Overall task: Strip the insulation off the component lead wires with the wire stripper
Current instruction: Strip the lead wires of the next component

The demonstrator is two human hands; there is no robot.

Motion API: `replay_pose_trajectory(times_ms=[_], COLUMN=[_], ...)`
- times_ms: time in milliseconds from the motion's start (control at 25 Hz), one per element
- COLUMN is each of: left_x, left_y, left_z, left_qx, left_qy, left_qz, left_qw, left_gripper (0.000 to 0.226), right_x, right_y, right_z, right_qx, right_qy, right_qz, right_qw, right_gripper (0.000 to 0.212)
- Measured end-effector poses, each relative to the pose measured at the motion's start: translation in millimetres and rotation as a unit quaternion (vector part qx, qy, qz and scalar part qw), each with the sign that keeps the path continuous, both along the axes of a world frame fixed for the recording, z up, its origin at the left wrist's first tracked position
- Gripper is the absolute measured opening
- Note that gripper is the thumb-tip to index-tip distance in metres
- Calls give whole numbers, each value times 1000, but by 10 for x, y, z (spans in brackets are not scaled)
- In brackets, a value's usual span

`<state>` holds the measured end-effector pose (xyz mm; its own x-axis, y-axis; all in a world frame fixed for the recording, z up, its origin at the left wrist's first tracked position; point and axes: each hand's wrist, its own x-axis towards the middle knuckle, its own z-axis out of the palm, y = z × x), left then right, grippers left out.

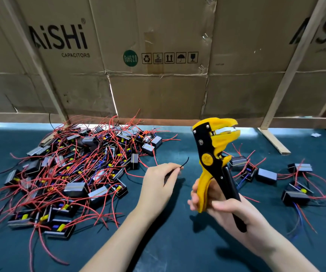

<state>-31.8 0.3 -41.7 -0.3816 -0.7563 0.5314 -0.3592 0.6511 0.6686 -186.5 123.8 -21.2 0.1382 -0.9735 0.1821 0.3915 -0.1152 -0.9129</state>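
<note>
Electronics assembly workshop — heap of wired components point(75, 169) on green bench mat point(170, 242), capacitor cartons point(119, 55) behind

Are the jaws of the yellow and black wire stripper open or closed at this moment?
Open. On the yellow and black wire stripper, held upright by the right hand, a gap shows between upper and lower jaw, with nothing visible in it.

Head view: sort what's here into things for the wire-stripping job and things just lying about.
For the job:
wire stripper, gripped by right hand
black wire, pinched by left hand
component pile
smaller component group

Lying about:
cardboard boxes
wooden frame
</note>
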Motion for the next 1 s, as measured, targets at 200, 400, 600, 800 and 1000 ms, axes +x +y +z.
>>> replay_pose_trajectory(times_ms=[200, 400, 600, 800, 1000], left_x=[95, 168, 211, 224, 239], left_y=[70, 47, 93, 140, 157], left_z=[70, 189, 254, 292, 288], left_qx=[31, 114, 165, 150, 153], left_qy=[18, 68, 36, 10, -13], left_qz=[12, 11, -25, -64, -98], left_qw=[999, 991, 985, 987, 983], left_gripper=[13, 17, 18, 19, 25], right_x=[-121, -380, -474, -431, -349], right_y=[9, 35, -5, -50, -49], right_z=[69, 142, 28, -53, -109], right_qx=[28, 12, -74, -78, -59], right_qy=[-41, 212, 622, 672, 720], right_qz=[1, -235, -453, -484, -456], right_qw=[999, 948, 634, 555, 520], right_gripper=[58, 37, 45, 53, 65])
